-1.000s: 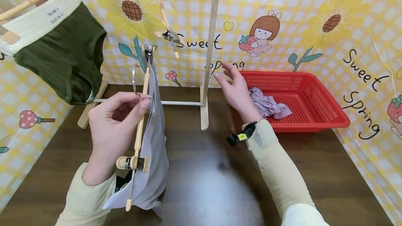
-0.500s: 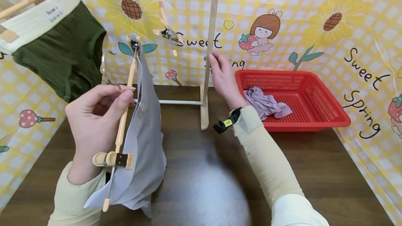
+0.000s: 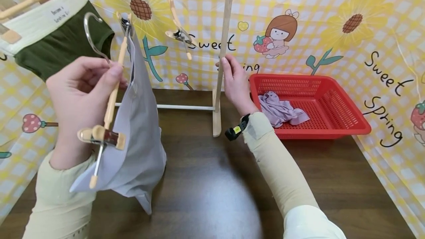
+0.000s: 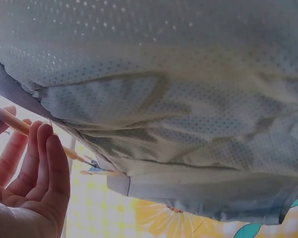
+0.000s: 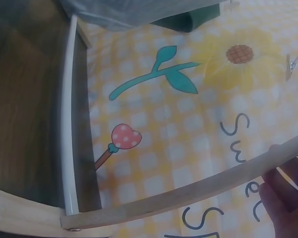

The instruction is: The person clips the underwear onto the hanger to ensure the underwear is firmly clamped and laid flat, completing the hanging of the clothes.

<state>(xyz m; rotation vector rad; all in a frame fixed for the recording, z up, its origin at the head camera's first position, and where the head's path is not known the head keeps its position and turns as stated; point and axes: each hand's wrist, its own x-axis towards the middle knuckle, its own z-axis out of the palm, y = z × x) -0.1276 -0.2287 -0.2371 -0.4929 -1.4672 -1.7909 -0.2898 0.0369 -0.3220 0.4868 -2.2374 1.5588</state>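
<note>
My left hand [image 3: 81,99] pinches a wooden clip hanger [image 3: 114,95] near the base of its metal hook [image 3: 89,34]. A grey garment [image 3: 137,121] hangs from the hanger's clips; its kind is unclear. In the left wrist view the garment [image 4: 188,119] spreads out as finely dotted fabric above the hand [image 4: 35,183]. My right hand [image 3: 235,82] holds the upright wooden post [image 3: 224,32] of a drying rack, thumb on the near side, some fingers hidden behind. In the right wrist view that post [image 5: 188,191] runs slanting to the hand [image 5: 288,198].
Dark green briefs [image 3: 66,36] hang on a clip hanger at the far left. Another clip hanger [image 3: 176,17] hangs near the post. To the right stands a red plastic basket [image 3: 332,132] with a crumpled lilac cloth [image 3: 282,110]. A white bar [image 3: 186,107] crosses low down.
My left hand has carried the hanger and grey garment leftward and up, and the hook now stands higher. My right hand has moved left onto the post and stayed there.
</note>
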